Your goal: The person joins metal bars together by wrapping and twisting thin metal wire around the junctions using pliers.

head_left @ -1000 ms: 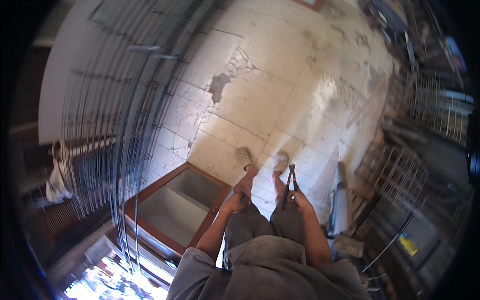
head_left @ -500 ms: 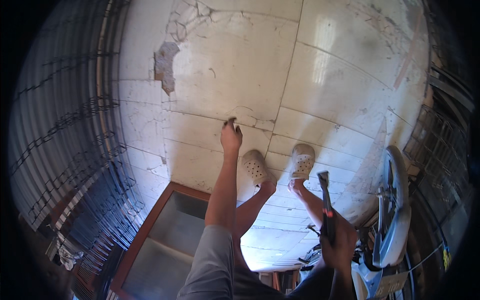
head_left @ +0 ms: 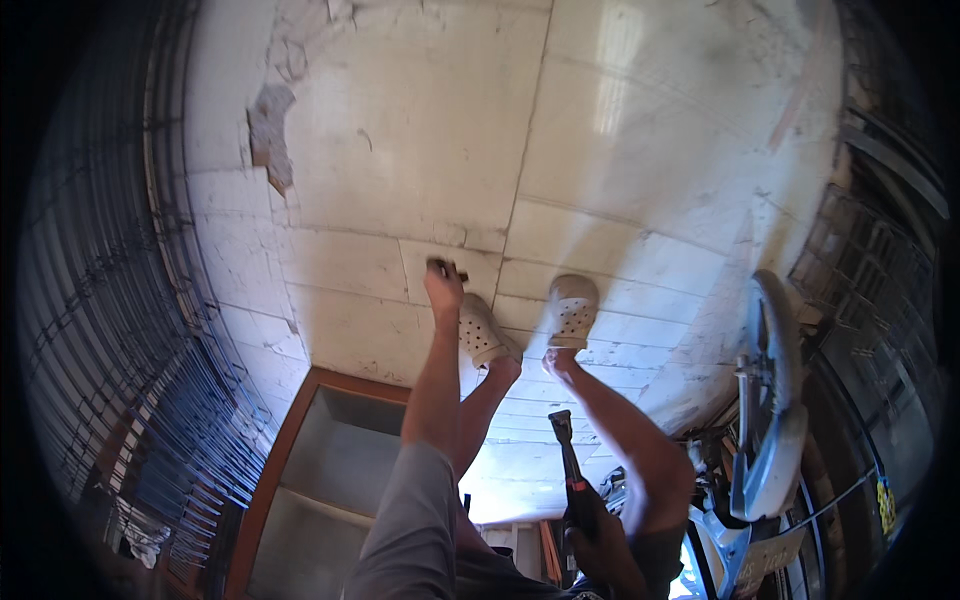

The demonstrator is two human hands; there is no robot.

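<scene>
My left hand (head_left: 443, 288) reaches out ahead, low over the floor just beyond my left shoe. Its fingers are closed, and something small and dark shows at their tips, too blurred to name. My right hand (head_left: 600, 545) is near the lower edge by my right thigh. It is wrapped round the black grip of a hammer (head_left: 572, 460), which has a red band and points away from me. My bent legs end in beige clogs with holes, a left clog (head_left: 487, 333) and a right clog (head_left: 574, 308).
Pale cracked floor panels (head_left: 400, 130) spread ahead, with a broken patch (head_left: 270, 130) at the left. A wood-framed cabinet (head_left: 300, 440) stands lower left, beside metal racks (head_left: 110, 250). On the right are a motorbike (head_left: 780, 430) and wire crates (head_left: 835, 250).
My left hand has drawn slightly back and left, its fingers turned. The hammer in my right hand has moved left and lower. The whole view has shifted a little.
</scene>
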